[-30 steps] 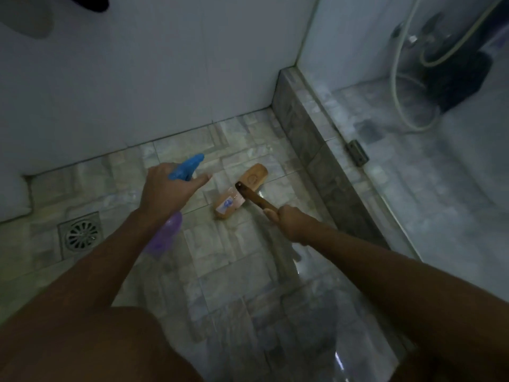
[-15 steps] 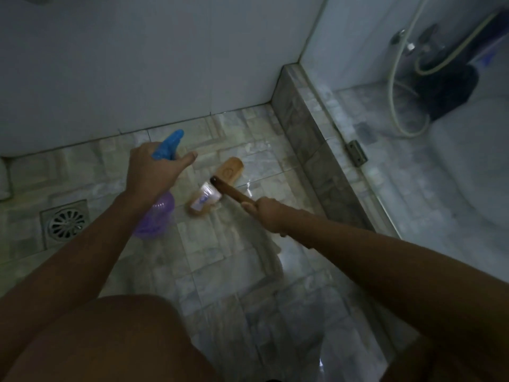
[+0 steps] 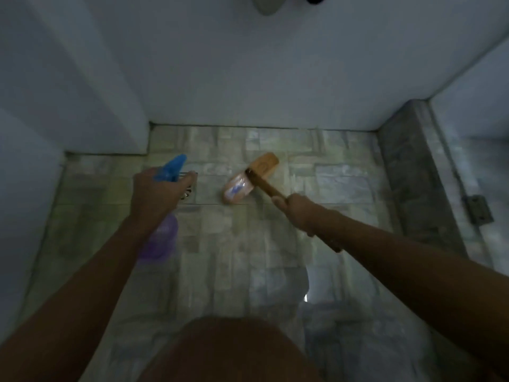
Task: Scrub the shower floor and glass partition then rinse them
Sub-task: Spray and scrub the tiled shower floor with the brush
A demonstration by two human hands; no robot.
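Shower floor (image 3: 242,260) tiled, glossy, with brush (image 3: 252,176) head flat on it near back wall (image 3: 261,78). Right hand (image 3: 296,213) wrapped round wooden handle (image 3: 265,186); left hand (image 3: 154,194) gripping purple spray bottle (image 3: 162,239), blue nozzle (image 3: 172,166) over drain (image 3: 190,193).

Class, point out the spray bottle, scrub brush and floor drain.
spray bottle (image 3: 171,169): head view, blue trigger top.
scrub brush (image 3: 265,164): head view, wooden head.
floor drain (image 3: 189,194): head view, visible metal grate.

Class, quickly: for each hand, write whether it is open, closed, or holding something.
Left hand: grips the spray bottle.
Right hand: grips the brush by its handle.
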